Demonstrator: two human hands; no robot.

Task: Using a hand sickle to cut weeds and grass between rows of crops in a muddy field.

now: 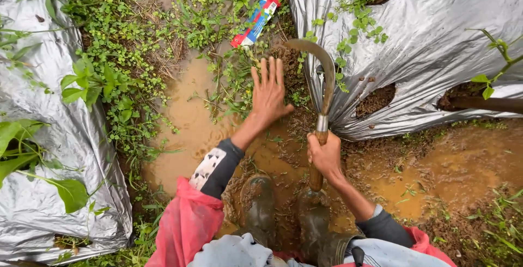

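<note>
While the right hand [325, 155] grips the sickle [321, 90], the left hand [268, 93] spreads beside its blade.

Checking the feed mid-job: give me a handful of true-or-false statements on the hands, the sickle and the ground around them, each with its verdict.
1. The right hand grips the wooden handle of a curved sickle. True.
2. The left hand is clenched around a bunch of weeds. False: it is open, fingers spread, holding nothing.
3. Muddy brown water lies in the furrow. True.
4. The plastic sheeting on the beds is black. False: it is silver.
5. A red and blue wrapper lies among the weeds beyond the left hand. True.
6. The person is barefoot. False: muddy rubber boots are on.
</note>
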